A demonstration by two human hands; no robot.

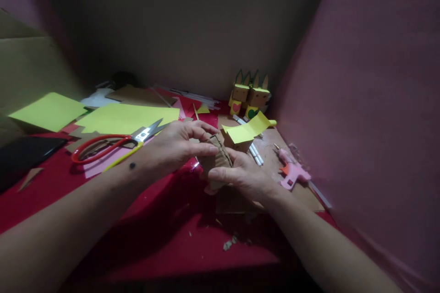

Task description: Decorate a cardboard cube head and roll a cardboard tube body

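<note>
A small brown cardboard piece (222,159), which looks like a little box, is held up between both hands over the table. With thumb and fingers my left hand (184,144) grips its upper left part. Lower down, my right hand (240,174) is closed round its right side, the thumb lying across the front. Parts of the piece are hidden by the fingers. Just behind it, a curved strip of yellow paper (252,127) rests on a brown cardboard box. Near my left wrist lie red-handled scissors (103,144) with their blades apart, and a yellow pencil-like stick (120,158).
A pink glue gun (294,169) lies on a cardboard sheet (271,146) at the right, by several white sticks (256,153). Two cardboard figures with pointed ears (250,94) stand behind. Yellow paper (127,118) and a dark flat device (30,155) are at the left. Walls rise around the table.
</note>
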